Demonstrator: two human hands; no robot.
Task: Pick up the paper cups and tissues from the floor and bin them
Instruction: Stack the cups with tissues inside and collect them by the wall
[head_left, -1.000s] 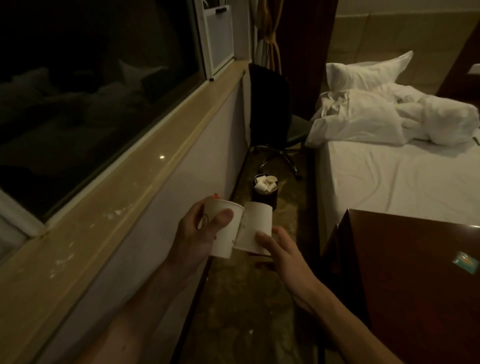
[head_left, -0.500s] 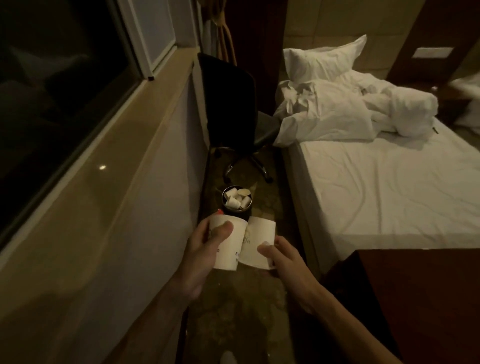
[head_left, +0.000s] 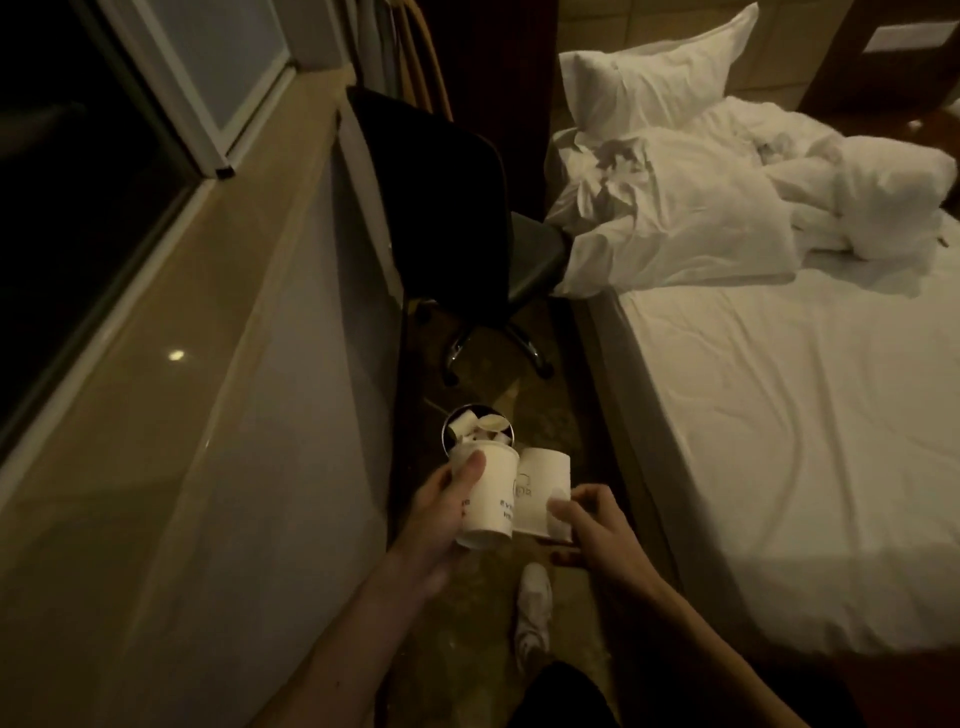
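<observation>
**Two cups in hand, bin right there, how I'd finish this**

The left grip (head_left: 441, 512) is wrapped round the first paper cup (head_left: 488, 499), thumb across its front. The right grip (head_left: 592, 525) pinches the near end of the second paper cup (head_left: 543, 488) between thumb and fingertips. The cups touch side by side. The bin (head_left: 447, 434) sits on the floor just beyond and below the left grip, partly hidden behind that cup.

My take: the bin looks pretty full already, with a white pile of cups and scrunched bits (head_left: 485, 426) up to the rim, so a toss could bounce straight out. I'd bring each grip low over the opening and let go one at a time, maybe nesting the cups first to save room. Can't see inside either held cup. No tissues in either grip as far as I can tell. The chair (head_left: 452, 208) has its legs just past the bin, so don't overshoot
</observation>
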